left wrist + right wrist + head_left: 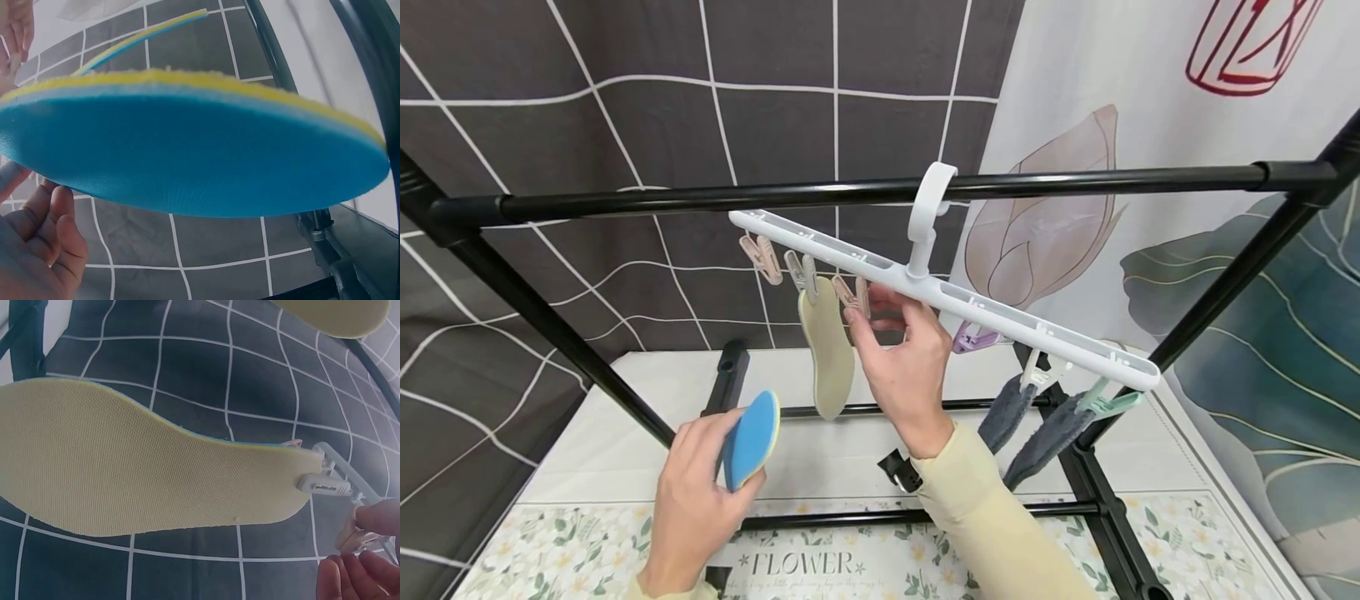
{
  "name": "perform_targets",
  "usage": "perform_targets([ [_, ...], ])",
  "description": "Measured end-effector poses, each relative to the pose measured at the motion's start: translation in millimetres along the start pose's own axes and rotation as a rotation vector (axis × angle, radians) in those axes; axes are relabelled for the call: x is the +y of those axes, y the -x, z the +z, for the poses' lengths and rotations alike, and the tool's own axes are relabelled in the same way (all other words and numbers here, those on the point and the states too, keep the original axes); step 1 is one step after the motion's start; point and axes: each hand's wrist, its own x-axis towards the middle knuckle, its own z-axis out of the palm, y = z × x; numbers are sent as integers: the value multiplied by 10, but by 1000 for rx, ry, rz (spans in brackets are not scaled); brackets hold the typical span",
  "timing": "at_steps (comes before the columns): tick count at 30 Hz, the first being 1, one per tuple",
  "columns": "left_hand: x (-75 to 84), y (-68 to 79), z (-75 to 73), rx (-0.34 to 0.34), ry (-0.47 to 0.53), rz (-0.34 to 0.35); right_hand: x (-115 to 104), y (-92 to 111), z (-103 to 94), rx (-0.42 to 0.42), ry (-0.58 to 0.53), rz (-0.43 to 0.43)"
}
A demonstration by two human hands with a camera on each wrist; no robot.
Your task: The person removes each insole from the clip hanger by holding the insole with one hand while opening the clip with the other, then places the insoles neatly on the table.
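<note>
My left hand (700, 500) grips a shoe insole (754, 437), blue on one face with a yellow edge, low and left of the hanger. Seen from the left wrist, the insole's blue face (194, 150) fills the middle of the view. Up at the white clip hanger (850, 260), my right hand (912, 362) pinches a pinkish clothespin (852, 296) between thumb and fingers. Just left of it, a second insole (829, 350), pale yellow side showing, dangles from a grey clothespin (802, 273). The right wrist view shows that clothespin (324, 485) clamped on the insole's narrow end.
The hanger hooks over a black rail (700, 200) and slants down to the right. Another pinkish clothespin (762, 258) is at its left end, a purple one (973, 337) past my right hand. Two dark grey fuzzy pieces (1048, 437) hang at right. Black rack legs (550, 308) flank both sides.
</note>
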Motion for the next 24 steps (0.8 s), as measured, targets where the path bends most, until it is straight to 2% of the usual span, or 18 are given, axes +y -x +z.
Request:
perform_targets([
  [6,84,41,-10,-6,42,100,11,11,-35,15,17,0],
  [11,169,65,-27,-32,63,256,22,9,-40,14,-1,-9],
  [14,215,102,-43,-120,36,318,23,6,-43,10,-18,-25],
  [18,253,194,-47,-261,-19,356,33,14,-50,1,-31,-41],
  [24,274,323,21,-350,-39,425,45,28,-64,2,-33,-46],
])
